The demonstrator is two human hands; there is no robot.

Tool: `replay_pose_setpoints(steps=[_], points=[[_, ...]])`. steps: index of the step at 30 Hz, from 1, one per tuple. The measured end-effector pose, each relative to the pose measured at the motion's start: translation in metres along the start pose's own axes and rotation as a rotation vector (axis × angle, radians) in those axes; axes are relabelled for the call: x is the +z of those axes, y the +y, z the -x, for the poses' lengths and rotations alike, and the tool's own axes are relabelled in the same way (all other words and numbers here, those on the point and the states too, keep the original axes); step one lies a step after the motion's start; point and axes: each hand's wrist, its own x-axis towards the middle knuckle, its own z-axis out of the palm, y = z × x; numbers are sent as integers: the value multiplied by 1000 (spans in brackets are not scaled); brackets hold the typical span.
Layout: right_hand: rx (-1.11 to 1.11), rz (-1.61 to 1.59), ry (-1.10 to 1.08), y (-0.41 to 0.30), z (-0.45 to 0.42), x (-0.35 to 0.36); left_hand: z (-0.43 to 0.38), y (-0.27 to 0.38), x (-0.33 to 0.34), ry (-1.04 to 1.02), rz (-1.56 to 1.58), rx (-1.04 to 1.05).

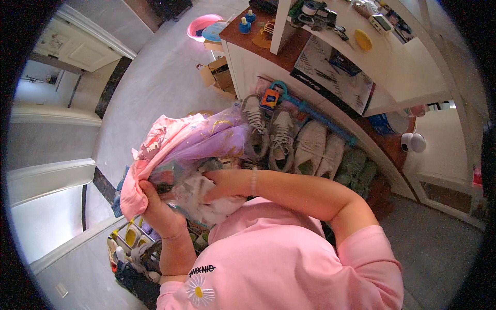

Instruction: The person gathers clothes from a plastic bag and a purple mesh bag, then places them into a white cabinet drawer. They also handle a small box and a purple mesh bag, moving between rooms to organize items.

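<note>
A pink garment (pixel 135 195) with a printed cartoon figure is gripped by my left hand (pixel 153 203) and spreads up and to the right. Against it lies sheer purple fabric (pixel 209 141) with gold markings. Crumpled white cloth (pixel 199 193) and clear plastic bunch between my hands, close to my shirt. My right hand (pixel 224 184), below a pale beaded bracelet (pixel 254 181), reaches into this white bundle from the right. Its fingertips are hidden and blurred, so its grip does not show.
Beyond my right arm stand lace-up sneakers (pixel 281 141), beside a turquoise rod (pixel 321 118) and an orange box (pixel 270 97). A white shelf unit (pixel 252 66) rises at right. Ahead are an open cardboard box (pixel 223 75) and pink basin (pixel 197 23). More shoes (pixel 133 236) stand lower left.
</note>
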Motion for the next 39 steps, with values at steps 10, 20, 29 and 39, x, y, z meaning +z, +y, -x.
replay_pose_setpoints(steps=[10,20,29,39], points=[[62,483,-21,13,-56,12,-11,3,-17,95,178,-84],[136,-573,682,93,35,-142,-19,-8,-48,229,188,-132],[703,-139,1411,173,-66,-187,-23,-7,-70,222,9,-135],[275,-420,1061,125,-4,-175,-35,-23,-82,276,130,-191]])
